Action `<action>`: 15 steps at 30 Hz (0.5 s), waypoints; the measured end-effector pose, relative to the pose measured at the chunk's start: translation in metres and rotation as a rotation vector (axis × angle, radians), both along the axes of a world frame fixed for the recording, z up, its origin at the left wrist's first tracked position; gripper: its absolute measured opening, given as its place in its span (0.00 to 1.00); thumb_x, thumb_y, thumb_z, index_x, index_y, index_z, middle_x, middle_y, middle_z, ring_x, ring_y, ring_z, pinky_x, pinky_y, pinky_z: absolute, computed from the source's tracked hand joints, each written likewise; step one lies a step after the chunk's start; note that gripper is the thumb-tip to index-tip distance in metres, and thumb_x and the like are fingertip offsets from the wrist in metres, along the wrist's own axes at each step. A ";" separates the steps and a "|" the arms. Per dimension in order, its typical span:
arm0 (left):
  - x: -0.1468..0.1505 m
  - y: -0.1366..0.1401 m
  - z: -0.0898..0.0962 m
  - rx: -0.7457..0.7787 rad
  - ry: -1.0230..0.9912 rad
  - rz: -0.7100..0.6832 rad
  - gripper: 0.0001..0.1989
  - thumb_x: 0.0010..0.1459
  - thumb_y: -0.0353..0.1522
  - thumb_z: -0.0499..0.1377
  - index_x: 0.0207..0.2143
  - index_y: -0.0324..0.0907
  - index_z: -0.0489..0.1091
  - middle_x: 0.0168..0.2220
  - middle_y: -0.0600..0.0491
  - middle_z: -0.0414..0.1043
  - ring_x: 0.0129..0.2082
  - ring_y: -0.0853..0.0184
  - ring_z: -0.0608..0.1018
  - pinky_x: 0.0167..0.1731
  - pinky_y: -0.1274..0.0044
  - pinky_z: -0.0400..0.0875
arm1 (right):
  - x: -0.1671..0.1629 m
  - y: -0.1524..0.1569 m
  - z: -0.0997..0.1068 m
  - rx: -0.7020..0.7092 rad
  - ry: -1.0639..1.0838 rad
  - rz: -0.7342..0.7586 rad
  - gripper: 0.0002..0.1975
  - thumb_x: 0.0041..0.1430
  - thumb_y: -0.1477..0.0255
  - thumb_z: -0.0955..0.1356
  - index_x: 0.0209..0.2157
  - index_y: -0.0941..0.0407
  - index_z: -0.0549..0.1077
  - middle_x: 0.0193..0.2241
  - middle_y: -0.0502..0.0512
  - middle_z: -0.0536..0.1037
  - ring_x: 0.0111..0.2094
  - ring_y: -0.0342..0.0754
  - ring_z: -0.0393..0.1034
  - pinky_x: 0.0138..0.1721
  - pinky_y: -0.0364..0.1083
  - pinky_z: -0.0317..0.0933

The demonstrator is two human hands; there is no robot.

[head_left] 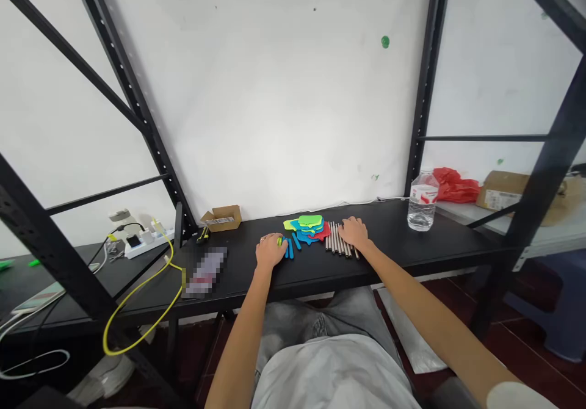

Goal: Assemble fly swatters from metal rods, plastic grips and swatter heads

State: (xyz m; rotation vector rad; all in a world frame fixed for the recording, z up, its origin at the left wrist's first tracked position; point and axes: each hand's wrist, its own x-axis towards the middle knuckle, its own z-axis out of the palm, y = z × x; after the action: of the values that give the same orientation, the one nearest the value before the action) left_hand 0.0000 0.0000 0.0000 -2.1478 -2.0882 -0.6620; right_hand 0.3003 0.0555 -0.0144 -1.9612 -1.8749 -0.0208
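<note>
On the black table, my left hand [271, 250] is curled at the left of several short blue sticks [292, 248]. A small yellow-green piece [279, 240] shows at its fingers, which seem closed around it. My right hand [353, 232] lies with fingers stretched out over the right end of a row of slim silvery rods [336, 239], touching them. Between the hands, just behind the sticks, is a stacked pile of flat coloured pieces [310, 228] in green, yellow, blue and red. The lower pieces are partly covered.
An open cardboard box [222, 218] stands by the wall, with a phone-like blurred item [207, 271] nearer. A yellow cable [137, 287] loops over the left edge. A water bottle [422, 202] stands at the right. Black metal posts [428, 79] frame the table.
</note>
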 end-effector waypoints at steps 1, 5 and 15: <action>0.000 0.000 0.000 0.001 -0.002 -0.001 0.22 0.62 0.41 0.50 0.54 0.47 0.73 0.58 0.47 0.70 0.58 0.53 0.68 0.51 0.65 0.66 | 0.000 0.000 0.000 -0.004 -0.002 -0.004 0.23 0.66 0.64 0.58 0.53 0.59 0.74 0.54 0.69 0.69 0.56 0.63 0.61 0.54 0.57 0.57; -0.001 0.001 -0.001 0.013 -0.005 -0.008 0.22 0.62 0.41 0.50 0.53 0.47 0.73 0.57 0.47 0.71 0.57 0.52 0.69 0.51 0.65 0.66 | 0.000 0.001 0.000 0.008 -0.019 -0.031 0.24 0.66 0.64 0.58 0.53 0.62 0.73 0.52 0.71 0.70 0.55 0.64 0.61 0.52 0.57 0.58; -0.001 -0.001 0.000 0.008 -0.017 -0.009 0.20 0.62 0.41 0.51 0.53 0.47 0.73 0.57 0.47 0.71 0.57 0.53 0.69 0.51 0.66 0.66 | 0.004 0.013 -0.003 0.024 -0.013 -0.063 0.26 0.64 0.60 0.59 0.54 0.62 0.72 0.51 0.71 0.71 0.54 0.65 0.62 0.52 0.58 0.56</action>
State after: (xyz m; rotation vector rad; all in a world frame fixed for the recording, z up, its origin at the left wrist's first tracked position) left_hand -0.0011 -0.0015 0.0002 -2.1564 -2.0814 -0.6902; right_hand 0.3041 0.0680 -0.0177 -2.0080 -1.8112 -0.0745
